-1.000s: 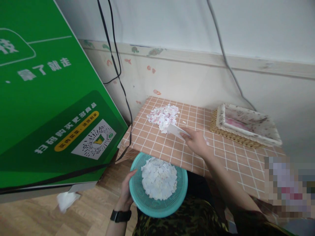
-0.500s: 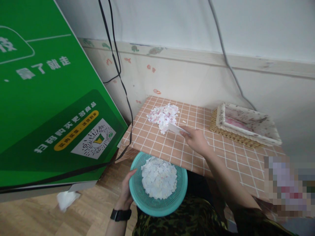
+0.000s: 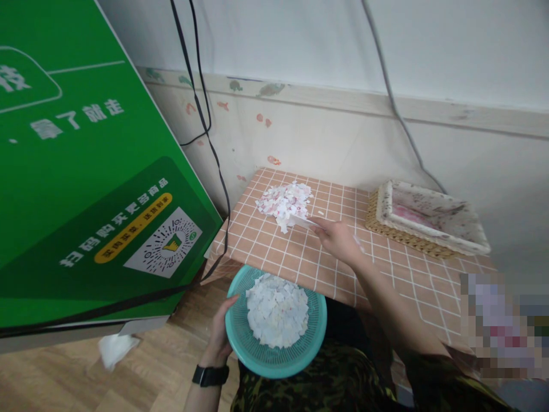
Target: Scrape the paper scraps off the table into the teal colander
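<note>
My left hand (image 3: 221,330) grips the left rim of a round teal plastic basket (image 3: 274,366), held in front of my body just below the table edge. Inside the basket lies a heap of white paper scraps (image 3: 278,312). Over the table, my right hand (image 3: 337,237) pinches a thin white card (image 3: 302,222). The card's far end touches the near side of a pile of white and pinkish paper scraps (image 3: 286,200) on the tablecloth.
A brown checked cloth covers the table (image 3: 338,274). At its back right stands a wicker basket (image 3: 422,217) with a patterned liner. On the left rises a green panel (image 3: 86,189), with black cables (image 3: 201,109) hanging beside it. A white bag (image 3: 118,348) lies on the floor.
My right hand has shifted slightly to the left and tilted the card, which now looks narrower against the pile. My left hand and the teal basket have stayed in place.
</note>
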Motion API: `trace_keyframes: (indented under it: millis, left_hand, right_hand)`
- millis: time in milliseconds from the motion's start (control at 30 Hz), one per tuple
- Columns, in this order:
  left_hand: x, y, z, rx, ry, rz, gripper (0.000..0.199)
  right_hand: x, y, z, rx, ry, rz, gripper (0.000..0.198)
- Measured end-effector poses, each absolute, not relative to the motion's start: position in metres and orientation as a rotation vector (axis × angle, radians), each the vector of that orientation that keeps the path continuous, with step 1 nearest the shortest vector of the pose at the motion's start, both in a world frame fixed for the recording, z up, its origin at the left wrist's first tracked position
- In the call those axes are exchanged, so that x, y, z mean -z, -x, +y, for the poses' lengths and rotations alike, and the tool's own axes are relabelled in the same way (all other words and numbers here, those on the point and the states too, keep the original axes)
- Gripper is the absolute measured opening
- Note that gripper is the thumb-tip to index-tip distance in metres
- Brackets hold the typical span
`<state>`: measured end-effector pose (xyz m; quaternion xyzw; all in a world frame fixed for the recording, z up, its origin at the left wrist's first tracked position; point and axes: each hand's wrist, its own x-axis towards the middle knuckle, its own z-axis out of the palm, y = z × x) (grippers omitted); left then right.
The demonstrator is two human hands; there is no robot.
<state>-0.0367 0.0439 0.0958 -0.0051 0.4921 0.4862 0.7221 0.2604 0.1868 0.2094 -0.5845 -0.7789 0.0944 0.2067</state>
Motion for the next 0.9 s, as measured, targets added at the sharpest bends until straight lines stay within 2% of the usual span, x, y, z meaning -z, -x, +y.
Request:
trace_keyframes:
  millis: [433,900]
  left_hand:
    - [-0.097,0.036,0.043,-1.076,0.011,1.091,0.017]
    - [-0.097,0.037,0.045,-1.068,0.019,1.108,0.017]
  right_hand:
    - [-0.204,-0.258,0.181,-0.089,1.688,-2.226,0.035]
    - [-0.219,-0.262,0.172,-0.388,1.603,-2.172,0.032]
